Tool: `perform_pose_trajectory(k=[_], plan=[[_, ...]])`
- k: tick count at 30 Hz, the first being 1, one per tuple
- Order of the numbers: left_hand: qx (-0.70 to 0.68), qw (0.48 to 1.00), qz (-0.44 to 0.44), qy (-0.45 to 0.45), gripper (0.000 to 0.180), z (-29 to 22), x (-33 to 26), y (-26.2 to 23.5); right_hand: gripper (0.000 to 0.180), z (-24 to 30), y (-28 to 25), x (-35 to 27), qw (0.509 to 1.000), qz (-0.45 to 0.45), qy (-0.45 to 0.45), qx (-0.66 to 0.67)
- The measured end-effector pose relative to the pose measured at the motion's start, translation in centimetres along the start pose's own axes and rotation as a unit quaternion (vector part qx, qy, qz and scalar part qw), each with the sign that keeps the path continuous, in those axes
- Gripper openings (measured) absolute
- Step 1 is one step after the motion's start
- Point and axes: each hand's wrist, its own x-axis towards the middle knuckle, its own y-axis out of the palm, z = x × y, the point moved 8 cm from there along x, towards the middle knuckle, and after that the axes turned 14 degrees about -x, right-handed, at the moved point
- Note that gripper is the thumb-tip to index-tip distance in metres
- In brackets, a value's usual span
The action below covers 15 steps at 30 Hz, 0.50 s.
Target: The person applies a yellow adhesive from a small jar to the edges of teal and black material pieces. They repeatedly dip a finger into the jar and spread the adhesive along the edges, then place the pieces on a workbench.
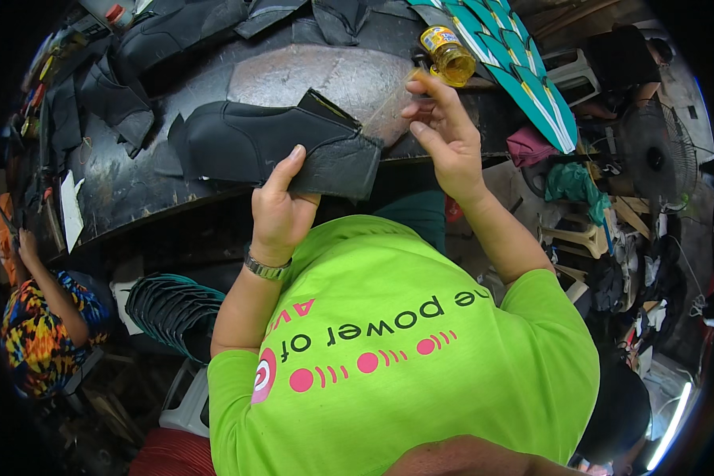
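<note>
Left hand (282, 210): thumb laid on top, fingers underneath, narrow grip on a black shoe upper (254, 143). Metal watch (268, 267) on that wrist.

Shoe upper: held at the near side of the desk (285, 75), toe end pointing left over the dark surface, squared heel end to the right, beside the other hand. Curved seam lines across it; a flap edge stands up along the top, leaving a narrow opening.

Right hand (448, 139): raised just right of the heel end, fingers loosely bent, moderately wide of the thumb. Amber tint at the forefinger's tip; cannot tell what it is.

Just beyond that hand, a jar (450, 57) with a yellow label and amber contents. Right of it, overlapping teal pieces (523, 79) striped white and black.

Far side and left of desk: more black pieces (174, 36), loosely heaped. White scrap (71, 210) at the left edge.

Below desk level, left: stacked dark pieces with teal edging (170, 313). Farther left, a co-worker in a multicoloured shirt (51, 333), one arm reaching toward something orange (5, 238). Far right: a fan (657, 147).
</note>
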Motion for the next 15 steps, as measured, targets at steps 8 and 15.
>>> perform_pose_trajectory(k=[8, 15], plan=[[0.361, 0.925, -0.119, -0.013, 0.035, 1.7, -1.1, 0.1, 0.095, -0.6, 5.1, -0.5, 0.952, 0.063, 0.166, 0.249], [0.746, 0.615, 0.216, 0.136, 0.029, -2.2, -5.2, 12.7, 0.097, -0.6, 3.2, 1.3, 0.97, 0.055, 0.112, 0.21]])
